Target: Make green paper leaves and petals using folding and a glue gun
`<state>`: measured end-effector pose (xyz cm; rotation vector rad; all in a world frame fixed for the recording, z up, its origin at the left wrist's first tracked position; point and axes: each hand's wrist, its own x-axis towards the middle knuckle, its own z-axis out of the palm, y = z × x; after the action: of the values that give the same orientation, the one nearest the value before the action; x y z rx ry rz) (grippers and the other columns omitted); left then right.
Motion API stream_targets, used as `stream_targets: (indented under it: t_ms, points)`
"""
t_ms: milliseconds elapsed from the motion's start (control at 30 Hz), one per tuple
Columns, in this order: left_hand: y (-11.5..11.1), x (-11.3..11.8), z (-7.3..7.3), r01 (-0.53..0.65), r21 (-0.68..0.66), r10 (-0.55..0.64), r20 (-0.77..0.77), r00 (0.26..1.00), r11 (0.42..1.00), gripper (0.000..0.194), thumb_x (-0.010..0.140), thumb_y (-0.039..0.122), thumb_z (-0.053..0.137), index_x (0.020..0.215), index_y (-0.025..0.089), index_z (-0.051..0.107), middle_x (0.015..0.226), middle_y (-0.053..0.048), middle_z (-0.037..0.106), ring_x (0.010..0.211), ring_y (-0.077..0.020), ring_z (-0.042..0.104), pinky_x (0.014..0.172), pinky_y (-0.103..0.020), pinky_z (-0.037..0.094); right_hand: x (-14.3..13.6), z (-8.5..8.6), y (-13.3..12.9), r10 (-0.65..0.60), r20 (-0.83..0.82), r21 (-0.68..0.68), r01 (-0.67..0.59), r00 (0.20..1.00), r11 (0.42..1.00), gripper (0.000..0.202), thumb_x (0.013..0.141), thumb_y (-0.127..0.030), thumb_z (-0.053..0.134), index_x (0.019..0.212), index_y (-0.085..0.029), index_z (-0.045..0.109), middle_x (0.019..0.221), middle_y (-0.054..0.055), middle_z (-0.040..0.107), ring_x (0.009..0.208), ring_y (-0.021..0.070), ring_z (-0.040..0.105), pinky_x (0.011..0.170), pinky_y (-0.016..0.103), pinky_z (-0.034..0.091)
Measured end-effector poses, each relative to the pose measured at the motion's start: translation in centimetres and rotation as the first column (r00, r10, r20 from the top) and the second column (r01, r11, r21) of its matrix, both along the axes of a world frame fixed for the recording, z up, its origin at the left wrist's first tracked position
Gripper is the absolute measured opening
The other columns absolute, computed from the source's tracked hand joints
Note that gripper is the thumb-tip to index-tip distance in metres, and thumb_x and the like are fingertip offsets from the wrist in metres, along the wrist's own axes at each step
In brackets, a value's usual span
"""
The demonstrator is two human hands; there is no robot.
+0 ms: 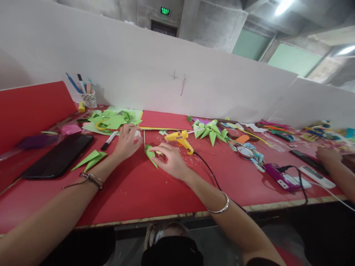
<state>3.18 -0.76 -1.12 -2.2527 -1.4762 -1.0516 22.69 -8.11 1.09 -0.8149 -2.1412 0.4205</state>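
One green paper piece [150,156] | pinched by right hand [172,162] | left hand [127,142] nearby, grip unclear

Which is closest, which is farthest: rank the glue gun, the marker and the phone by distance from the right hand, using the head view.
1. Glue gun: just beyond the right hand.
2. Marker: to the left, on the far side of the left hand.
3. Phone: farther left, past the marker.
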Motion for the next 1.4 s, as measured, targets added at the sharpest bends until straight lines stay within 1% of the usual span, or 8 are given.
stream_targets:
  t_ms: [133,400,600,833,967,1167,1300,1400]
  points:
    - [-0.2,0.1,0.5,0.065,-0.001,-0.065,-0.008,0.998,0.998,0.021,0.079,0.027,0.042,0.092,0.016,0.054,0.100,-0.013,0.046,0.108,-0.0251,0.040,0.094,-0.041,0.030,0.0,0.0,0.0,0.102,0.007,-0.031,-0.101,0.995,0.994,0.028,0.085,-0.022,0.040,0.109,-0.017,0.054,0.086,0.004,0.057,0.072,0.0098,0.053,0.071,0.022,0.042]
    - [-0.2,0.1,0.8,0.144,-0.005,-0.144,0.018,0.989,0.990,0.015,0.079,0.026,0.042,0.086,0.019,0.053,0.096,-0.010,0.048,0.103,-0.0237,0.043,0.092,-0.042,0.031,0.3,0.3,-0.4,0.011,0.142,-0.117,0.006,0.990,0.993,0.034,0.088,-0.039,0.035,0.072,-0.016,0.055,0.055,-0.002,0.051,0.050,0.0080,0.046,0.053,0.020,0.034]
    - [-0.1,0.1,0.7,0.142,0.015,-0.142,0.006,0.990,0.990,0.014,0.079,0.026,0.043,0.083,0.019,0.054,0.098,-0.010,0.046,0.103,-0.0239,0.043,0.092,-0.042,0.031,0.1,0.1,-0.1,0.084,0.040,0.004,-0.084,0.996,0.996,0.019,0.086,-0.026,0.040,0.086,-0.017,0.057,0.085,0.003,0.058,0.072,0.0096,0.051,0.069,0.021,0.039]
    - [0.0,0.0,0.7,0.186,0.019,-0.186,0.005,0.983,0.982,0.012,0.078,0.023,0.044,0.082,0.019,0.054,0.096,-0.009,0.047,0.101,-0.0219,0.045,0.090,-0.038,0.034,0.3,0.2,-0.4,0.033,0.112,-0.163,-0.014,0.993,0.987,0.026,0.089,-0.032,0.032,0.085,-0.017,0.053,0.060,-0.002,0.054,0.052,0.0082,0.049,0.055,0.020,0.035]
    - [-0.1,-0.1,0.9,0.204,0.003,-0.204,0.022,0.979,0.979,0.012,0.079,0.022,0.043,0.082,0.019,0.054,0.095,-0.007,0.047,0.097,-0.0206,0.046,0.088,-0.037,0.036,0.2,-0.1,-0.1,0.027,0.105,-0.045,-0.022,0.994,0.999,0.022,0.087,-0.030,0.039,0.082,-0.017,0.056,0.072,0.000,0.057,0.063,0.0091,0.052,0.061,0.020,0.037]
    - [-0.3,0.0,1.1,0.241,-0.015,-0.240,0.020,0.970,0.970,0.012,0.079,0.022,0.043,0.080,0.019,0.054,0.092,-0.007,0.049,0.095,-0.0208,0.047,0.086,-0.036,0.037,0.2,-0.1,0.3,0.067,0.002,0.045,-0.067,0.998,0.997,0.027,0.086,-0.014,0.032,0.101,-0.016,0.054,0.092,0.006,0.056,0.082,0.0112,0.053,0.076,0.024,0.041]
    - [-0.3,0.1,1.1,0.251,0.006,-0.252,0.019,0.968,0.968,0.013,0.080,0.022,0.041,0.081,0.018,0.054,0.090,-0.007,0.050,0.091,-0.0200,0.048,0.084,-0.036,0.038,0.2,-0.2,0.2,0.018,-0.056,-0.039,-0.020,0.998,0.999,0.030,0.088,-0.017,0.028,0.110,-0.018,0.047,0.093,0.005,0.056,0.071,0.0092,0.056,0.073,0.024,0.043]
    - [-0.4,0.1,1.2,0.247,0.009,-0.247,0.030,0.969,0.969,0.014,0.080,0.022,0.041,0.082,0.018,0.054,0.090,-0.007,0.051,0.090,-0.0199,0.048,0.083,-0.036,0.038,0.0,-0.5,0.3,-0.048,-0.030,-0.145,0.043,0.998,0.988,0.025,0.087,-0.029,0.037,0.108,-0.018,0.045,0.078,0.002,0.059,0.064,0.0108,0.056,0.065,0.024,0.044]
